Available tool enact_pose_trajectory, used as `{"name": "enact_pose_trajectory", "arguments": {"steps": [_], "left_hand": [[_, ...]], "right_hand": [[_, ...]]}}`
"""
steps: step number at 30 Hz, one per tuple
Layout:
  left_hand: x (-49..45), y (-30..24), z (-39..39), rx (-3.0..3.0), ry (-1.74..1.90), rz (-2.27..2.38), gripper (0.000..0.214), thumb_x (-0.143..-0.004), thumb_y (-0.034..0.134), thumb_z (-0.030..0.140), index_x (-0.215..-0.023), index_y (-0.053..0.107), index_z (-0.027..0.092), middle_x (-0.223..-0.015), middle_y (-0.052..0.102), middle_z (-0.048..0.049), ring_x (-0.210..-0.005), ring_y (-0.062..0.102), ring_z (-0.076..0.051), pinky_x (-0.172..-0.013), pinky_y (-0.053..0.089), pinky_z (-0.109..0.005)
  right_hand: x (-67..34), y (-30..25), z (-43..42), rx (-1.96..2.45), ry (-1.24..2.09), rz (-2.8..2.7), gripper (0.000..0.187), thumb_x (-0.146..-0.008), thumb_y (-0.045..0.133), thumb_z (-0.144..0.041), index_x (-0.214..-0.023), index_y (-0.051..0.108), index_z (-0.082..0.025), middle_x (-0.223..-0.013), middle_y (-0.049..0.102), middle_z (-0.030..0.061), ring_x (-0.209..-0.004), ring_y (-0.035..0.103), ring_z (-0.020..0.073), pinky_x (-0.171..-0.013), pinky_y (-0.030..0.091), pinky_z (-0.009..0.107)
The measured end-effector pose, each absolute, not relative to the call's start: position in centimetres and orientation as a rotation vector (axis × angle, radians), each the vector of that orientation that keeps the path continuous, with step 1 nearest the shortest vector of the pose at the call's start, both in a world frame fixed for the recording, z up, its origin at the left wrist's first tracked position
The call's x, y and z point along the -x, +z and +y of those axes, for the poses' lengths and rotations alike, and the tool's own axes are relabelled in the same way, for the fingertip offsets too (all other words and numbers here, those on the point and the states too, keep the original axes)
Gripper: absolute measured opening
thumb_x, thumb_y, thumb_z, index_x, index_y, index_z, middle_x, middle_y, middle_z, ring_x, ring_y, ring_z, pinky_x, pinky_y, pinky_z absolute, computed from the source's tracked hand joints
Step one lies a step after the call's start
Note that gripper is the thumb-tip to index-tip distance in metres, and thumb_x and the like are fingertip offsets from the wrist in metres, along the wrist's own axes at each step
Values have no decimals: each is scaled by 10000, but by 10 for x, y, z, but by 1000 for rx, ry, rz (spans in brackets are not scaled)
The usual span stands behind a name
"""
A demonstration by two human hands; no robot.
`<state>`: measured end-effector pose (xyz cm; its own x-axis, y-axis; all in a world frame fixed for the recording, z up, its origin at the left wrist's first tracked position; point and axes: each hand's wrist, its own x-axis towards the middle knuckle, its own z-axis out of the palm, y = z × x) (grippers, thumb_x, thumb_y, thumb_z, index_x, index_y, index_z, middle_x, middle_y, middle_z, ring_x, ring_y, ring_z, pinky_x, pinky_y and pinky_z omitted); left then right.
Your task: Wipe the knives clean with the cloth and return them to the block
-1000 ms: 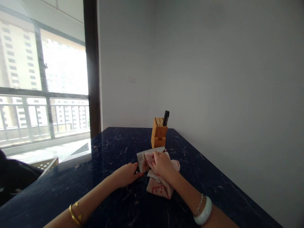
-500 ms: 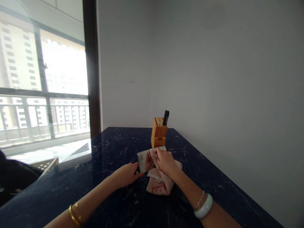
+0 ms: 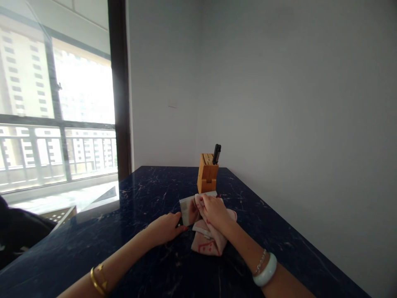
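Observation:
A wide-bladed cleaver (image 3: 187, 209) is held just above the dark table, its shiny blade pointing away to the right. My left hand (image 3: 166, 228) is closed round its black handle, which the fingers mostly cover. My right hand (image 3: 214, 211) grips a pink and white towel (image 3: 208, 244) with red marks and presses it against the blade. Part of the towel hangs down in front of the blade, hiding its lower middle. The far end of the blade shows past my right fingers.
Just beyond the blade stands a wooden knife block (image 3: 207, 173) with black-handled tools (image 3: 216, 154) in its right side. The dark blue marbled table (image 3: 155, 186) runs back to the wall corner. A black object (image 3: 21, 231) and a window are at the left.
My right hand and the towel have shifted very slightly left along the blade. My left hand and the cleaver look still.

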<state>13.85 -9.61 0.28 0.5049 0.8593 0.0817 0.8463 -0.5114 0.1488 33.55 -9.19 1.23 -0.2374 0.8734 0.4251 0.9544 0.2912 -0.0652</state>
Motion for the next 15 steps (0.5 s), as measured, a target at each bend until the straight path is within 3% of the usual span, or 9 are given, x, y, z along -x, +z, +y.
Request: {"name": "enact_pose_trajectory", "arguments": {"steps": [7, 12, 15], "left_hand": [[-139, -3, -94, -2721, 201, 1503, 438, -779, 285, 512, -946, 490, 162, -807, 622, -116, -724, 598, -253, -593, 431, -316], [-143, -4, -98, -2776, 187, 1544, 429, -793, 272, 492, -977, 465, 156, -814, 619, -124, -740, 593, -278, -603, 433, -354], [-145, -2, -101, -2769, 168, 1570, 437, -795, 265, 495, -961, 471, 147, -813, 616, -122, -744, 593, -274, -608, 431, -342]], "right_hand": [[-340, 7, -87, 1594, -315, -2201, 214, -832, 302, -295, -924, 454, -175, -841, 574, 68, -823, 512, 185, -700, 318, 292], [-335, 10, -91, 1331, -229, -2257, 213, -809, 336, -201, -999, 432, -190, -919, 557, 42, -890, 482, 142, -740, 306, 245], [-340, 13, -89, 1416, -215, -2146, 246, -809, 328, -178, -1037, 418, -187, -935, 552, 48, -895, 484, 137, -744, 303, 237]]}}
